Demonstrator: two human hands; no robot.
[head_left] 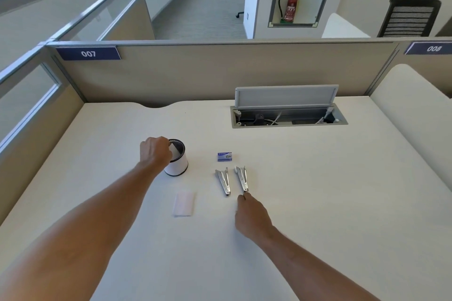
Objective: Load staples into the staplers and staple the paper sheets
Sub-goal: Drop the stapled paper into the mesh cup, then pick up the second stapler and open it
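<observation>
Right hand [253, 215], fingers pinched, touches the nearer stapler's [242, 178] tail; second stapler [223, 181] just leftward. Left hand [156, 151] seemingly grips paper in the holder [177, 162]. Pinch firmly, then lift.

there is only one view, from a wide-angle camera on the person's head. it looks forward and steeply down on the tabletop [305, 178] from above the near edge, so both forearms enter from the bottom of the frame. the tabletop fills the lower half at close range; the partition [220, 68] and a corridor [205, 2] behind it appear farther up. straight lines bend near the borders.
</observation>
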